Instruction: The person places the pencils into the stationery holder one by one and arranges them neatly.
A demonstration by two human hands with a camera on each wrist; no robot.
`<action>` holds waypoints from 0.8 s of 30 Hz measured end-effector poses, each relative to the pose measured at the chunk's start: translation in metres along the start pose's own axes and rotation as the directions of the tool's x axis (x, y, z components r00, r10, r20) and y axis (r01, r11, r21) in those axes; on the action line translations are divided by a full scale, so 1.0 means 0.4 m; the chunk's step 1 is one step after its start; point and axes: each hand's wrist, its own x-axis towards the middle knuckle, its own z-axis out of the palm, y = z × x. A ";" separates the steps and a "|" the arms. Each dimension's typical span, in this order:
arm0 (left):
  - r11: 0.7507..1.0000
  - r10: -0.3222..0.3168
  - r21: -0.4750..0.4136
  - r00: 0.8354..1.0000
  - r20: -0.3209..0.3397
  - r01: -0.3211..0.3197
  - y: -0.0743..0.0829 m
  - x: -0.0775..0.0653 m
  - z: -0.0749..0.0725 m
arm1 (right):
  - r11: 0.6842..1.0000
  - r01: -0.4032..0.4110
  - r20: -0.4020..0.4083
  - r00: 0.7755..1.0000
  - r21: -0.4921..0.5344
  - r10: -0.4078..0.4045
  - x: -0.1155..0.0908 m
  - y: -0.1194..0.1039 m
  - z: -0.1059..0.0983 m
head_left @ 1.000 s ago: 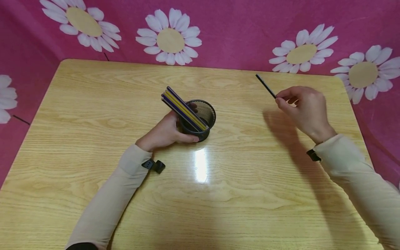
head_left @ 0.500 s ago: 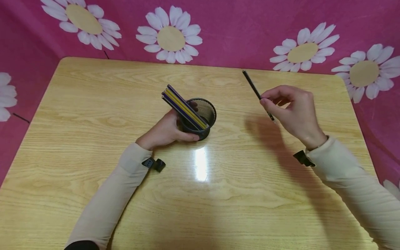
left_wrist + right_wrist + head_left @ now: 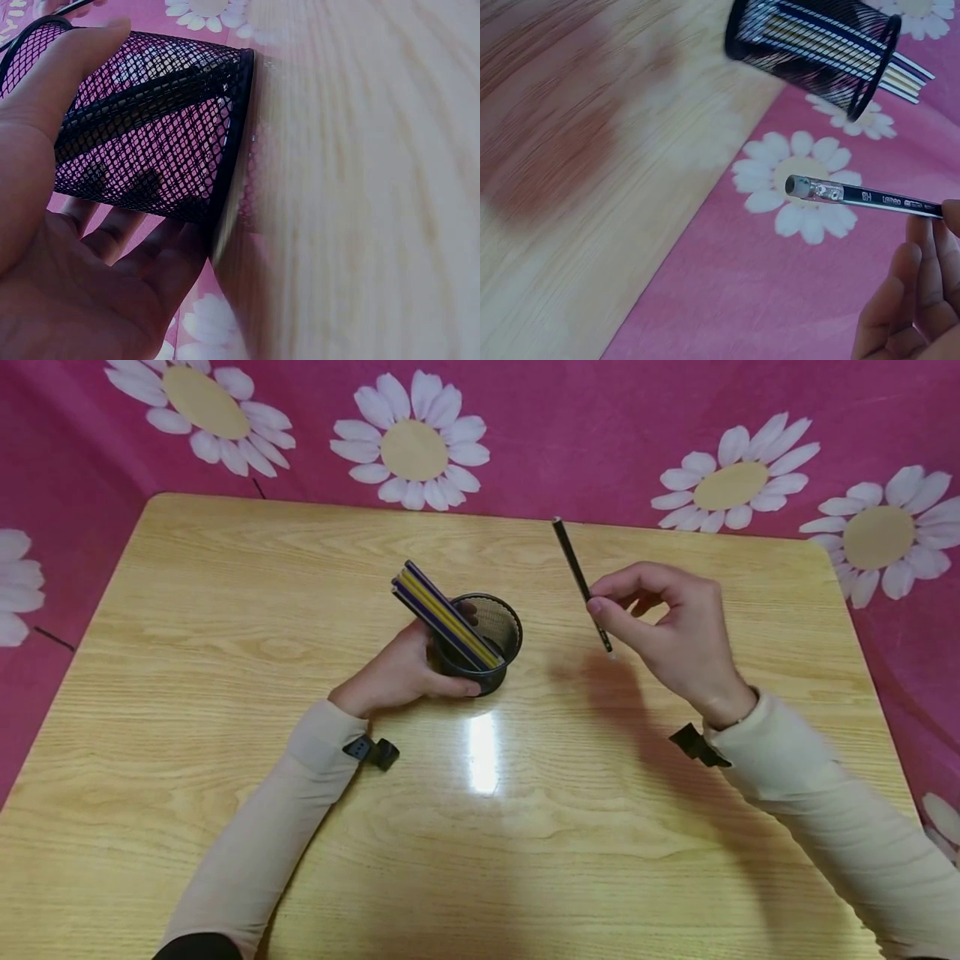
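A black mesh pencil cup (image 3: 491, 625) stands upright on the wooden table, holding several pencils (image 3: 448, 617) in dark and yellow that lean to the left. My left hand (image 3: 401, 672) grips the cup from its left side, the thumb in front and the fingers round the back. In the left wrist view the thumb and curled fingers lie against the mesh (image 3: 150, 112). Right of the cup and above the table, my right hand (image 3: 667, 627) pinches a dark pencil (image 3: 576, 567) between thumb and fingers. Its eraser end (image 3: 802, 187) points down, apart from the cup.
The light wooden table (image 3: 225, 593) spreads under both hands, with a bright light reflection (image 3: 482, 752) in front of the cup. A pink cloth with white daisies (image 3: 570, 435) hangs behind the table's back edge.
My right hand has moved left toward the cup with the pencil, which now stands more upright. My left hand and the cup have stayed in place.
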 end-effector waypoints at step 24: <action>0.999 -0.005 -0.034 1.000 0.009 0.005 0.114 -0.026 -0.001 | 0.977 0.147 0.003 0.989 0.156 -0.150 0.056 -0.080 0.101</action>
